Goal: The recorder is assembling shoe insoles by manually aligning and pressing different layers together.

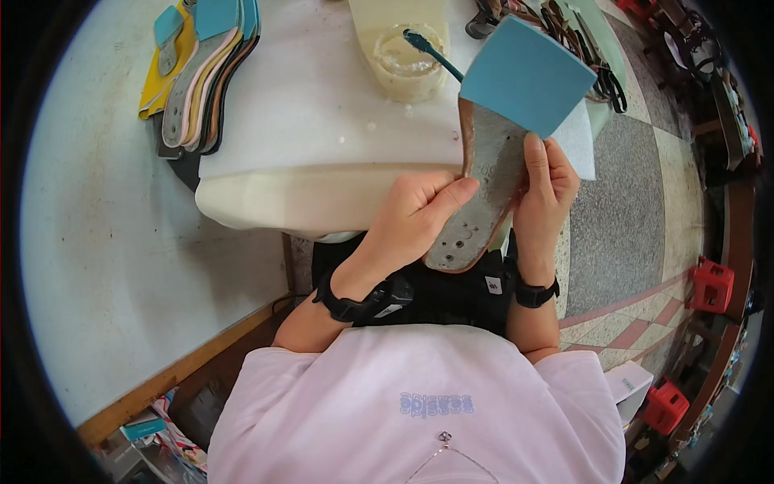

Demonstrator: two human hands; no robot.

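Note:
Both my hands hold a long shoe sole piece (493, 161), grey on its upper face with a brown edge and several small holes near its rounded end. A light blue square sheet (528, 77) covers its far end. My left hand (423, 211) grips the left edge, thumb on top. On the opposite edge, my right hand (550, 179) pinches with its thumb on top and fingers bent behind. Beyond the sole piece stands a translucent glue tub (409, 85) with pale residue round its mouth. Across its mouth lies a dark teal brush (433, 55), its near end hidden behind the blue sheet.
A white-covered table (322, 121) lies ahead. Several layered sole pieces (211, 89), some blue-ended, stand at its left beside a pale wall (105, 202). Straps and sandal parts (592, 48) lie at the far right. Red stools (711, 286) stand on the tiled floor to the right.

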